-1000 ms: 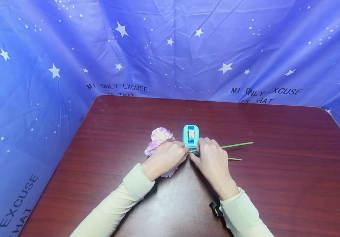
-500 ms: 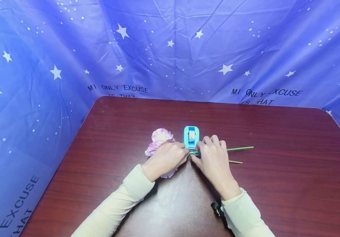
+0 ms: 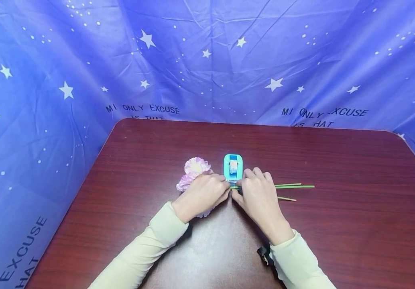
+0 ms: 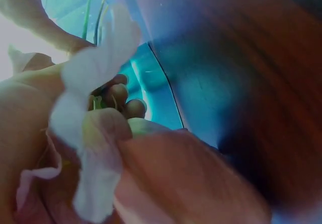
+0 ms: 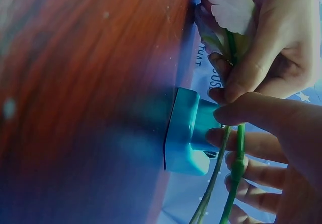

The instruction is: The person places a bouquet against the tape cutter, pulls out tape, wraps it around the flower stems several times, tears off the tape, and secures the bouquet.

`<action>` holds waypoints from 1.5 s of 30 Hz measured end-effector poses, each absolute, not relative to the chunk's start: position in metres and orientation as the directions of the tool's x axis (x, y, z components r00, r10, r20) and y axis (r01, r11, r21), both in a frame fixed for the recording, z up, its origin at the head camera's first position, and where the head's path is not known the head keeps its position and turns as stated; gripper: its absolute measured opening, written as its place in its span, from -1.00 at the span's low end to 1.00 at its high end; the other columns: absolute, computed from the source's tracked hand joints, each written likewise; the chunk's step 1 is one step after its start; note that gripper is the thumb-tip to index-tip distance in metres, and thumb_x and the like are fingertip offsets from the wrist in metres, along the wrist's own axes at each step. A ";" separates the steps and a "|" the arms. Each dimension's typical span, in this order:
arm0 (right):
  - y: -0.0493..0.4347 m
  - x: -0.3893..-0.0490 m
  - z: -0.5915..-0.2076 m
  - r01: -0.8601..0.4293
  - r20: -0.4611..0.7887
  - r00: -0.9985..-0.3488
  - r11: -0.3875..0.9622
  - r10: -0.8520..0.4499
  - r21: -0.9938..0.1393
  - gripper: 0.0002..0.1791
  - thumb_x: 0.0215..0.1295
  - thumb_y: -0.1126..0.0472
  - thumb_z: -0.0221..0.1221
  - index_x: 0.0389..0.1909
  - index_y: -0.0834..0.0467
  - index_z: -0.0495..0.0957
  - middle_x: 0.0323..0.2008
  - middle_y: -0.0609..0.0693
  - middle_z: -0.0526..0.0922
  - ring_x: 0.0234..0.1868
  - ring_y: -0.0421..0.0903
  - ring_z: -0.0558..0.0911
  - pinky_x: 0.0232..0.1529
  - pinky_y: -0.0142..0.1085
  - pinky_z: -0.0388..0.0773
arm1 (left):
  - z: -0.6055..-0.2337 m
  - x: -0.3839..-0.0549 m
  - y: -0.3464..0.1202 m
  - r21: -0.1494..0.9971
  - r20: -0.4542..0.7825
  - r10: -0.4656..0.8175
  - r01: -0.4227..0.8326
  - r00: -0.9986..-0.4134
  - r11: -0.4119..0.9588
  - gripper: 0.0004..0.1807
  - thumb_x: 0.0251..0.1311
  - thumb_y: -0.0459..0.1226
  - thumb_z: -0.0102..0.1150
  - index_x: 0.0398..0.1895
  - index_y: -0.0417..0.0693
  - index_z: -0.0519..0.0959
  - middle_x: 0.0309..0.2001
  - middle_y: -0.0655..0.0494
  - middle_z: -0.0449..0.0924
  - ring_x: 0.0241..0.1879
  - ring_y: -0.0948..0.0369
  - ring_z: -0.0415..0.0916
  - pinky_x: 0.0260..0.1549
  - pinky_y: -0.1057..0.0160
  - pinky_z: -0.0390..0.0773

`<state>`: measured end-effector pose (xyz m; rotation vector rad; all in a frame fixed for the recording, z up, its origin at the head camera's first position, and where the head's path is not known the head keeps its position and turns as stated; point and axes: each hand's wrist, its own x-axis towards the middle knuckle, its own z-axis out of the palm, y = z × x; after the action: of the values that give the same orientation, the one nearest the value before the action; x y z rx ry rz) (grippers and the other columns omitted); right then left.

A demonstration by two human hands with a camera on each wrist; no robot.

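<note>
Pinkish-white artificial flowers lie at the middle of the table, their heads partly covered by my left hand. That hand grips their green stems just below the blossoms. Right beside it, my right hand pinches the same stems between thumb and fingers, and the two hands' fingertips nearly meet. The free stem ends stick out to the right past this hand. A turquoise tape dispenser stands directly behind the fingertips, with a tape roll in it. Whether tape is on the stems cannot be made out.
The dark red wooden table has rounded far corners. A blue curtain with white stars and printed words hangs behind it and on the left. A black strap shows at the right sleeve.
The stem ends to the right have turned slightly toward me, and another thin stem now shows beside the green one. My right hand's fingers have shifted a little; the left hand stays put.
</note>
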<state>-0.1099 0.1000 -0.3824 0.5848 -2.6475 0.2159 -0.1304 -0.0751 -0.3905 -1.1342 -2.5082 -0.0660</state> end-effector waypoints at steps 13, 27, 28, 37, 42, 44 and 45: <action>0.104 -0.111 -0.386 -0.430 0.326 -0.881 0.866 -0.343 -0.253 -0.94 -0.12 0.25 0.35 -0.55 0.14 0.71 -0.60 -0.08 0.42 -0.47 -0.02 0.43 -0.47 -0.19 0.42 | -0.390 -0.126 -0.073 -0.082 0.330 0.710 0.731 -0.622 0.678 -0.89 0.25 -0.19 0.23 -0.41 0.06 0.67 -0.46 0.26 0.60 -0.44 0.29 0.56 -0.40 0.29 0.58; 0.100 -0.114 -0.385 -0.363 0.207 -0.929 0.867 -0.307 -0.342 -0.86 -0.03 0.22 0.29 -0.67 0.06 0.55 -0.60 -0.08 0.36 -0.55 -0.10 0.36 -0.58 -0.22 0.34 | -0.391 -0.129 -0.074 -0.065 0.366 0.691 0.724 -0.623 0.687 -0.89 0.19 -0.24 0.25 -0.49 0.05 0.64 -0.50 0.24 0.58 -0.48 0.26 0.55 -0.43 0.26 0.57; 0.100 -0.114 -0.385 -0.366 0.208 -0.928 0.866 -0.310 -0.340 -0.85 -0.02 0.22 0.29 -0.68 0.05 0.54 -0.60 -0.08 0.36 -0.55 -0.10 0.36 -0.58 -0.22 0.34 | -0.391 -0.129 -0.074 -0.066 0.368 0.691 0.724 -0.622 0.687 -0.89 0.19 -0.24 0.25 -0.49 0.05 0.64 -0.50 0.24 0.58 -0.48 0.26 0.55 -0.43 0.26 0.57; 0.101 -0.116 -0.385 -0.351 0.187 -0.935 0.860 -0.301 -0.371 -0.89 0.00 0.22 0.29 -0.61 0.06 0.56 -0.56 -0.09 0.39 -0.56 -0.13 0.35 -0.55 -0.19 0.39 | -0.390 -0.129 -0.074 -0.060 0.367 0.684 0.718 -0.631 0.694 -0.89 0.18 -0.23 0.26 -0.49 0.05 0.65 -0.49 0.24 0.59 -0.49 0.26 0.56 -0.42 0.27 0.58; 0.103 -0.116 -0.384 -0.321 0.136 -0.947 0.851 -0.290 -0.415 -0.95 0.04 0.22 0.30 -0.50 0.08 0.62 -0.53 -0.10 0.41 -0.55 -0.15 0.36 -0.50 -0.19 0.41 | -0.388 -0.129 -0.075 -0.055 0.346 0.687 0.717 -0.639 0.695 -0.90 0.20 -0.21 0.26 -0.45 0.05 0.67 -0.47 0.24 0.61 -0.47 0.26 0.58 -0.41 0.26 0.59; 0.103 -0.117 -0.384 -0.309 0.117 -0.951 0.845 -0.287 -0.436 -0.96 0.06 0.23 0.30 -0.47 0.10 0.63 -0.52 -0.10 0.41 -0.54 -0.15 0.37 -0.48 -0.19 0.40 | -0.388 -0.130 -0.075 -0.054 0.339 0.688 0.716 -0.642 0.696 -0.90 0.20 -0.21 0.26 -0.45 0.05 0.67 -0.47 0.24 0.61 -0.47 0.26 0.58 -0.40 0.25 0.59; 0.104 -0.117 -0.383 -0.303 0.108 -0.952 0.841 -0.286 -0.448 -0.96 0.06 0.23 0.31 -0.45 0.10 0.64 -0.52 -0.10 0.41 -0.53 -0.15 0.37 -0.47 -0.20 0.40 | -0.388 -0.130 -0.075 -0.053 0.337 0.688 0.716 -0.643 0.696 -0.89 0.21 -0.21 0.26 -0.46 0.05 0.67 -0.47 0.24 0.61 -0.46 0.26 0.59 -0.39 0.25 0.59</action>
<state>-0.1167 0.1038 -0.3834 0.4767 -2.9784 0.7343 -0.1298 -0.0749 -0.3879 -1.1024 -2.5755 -0.1205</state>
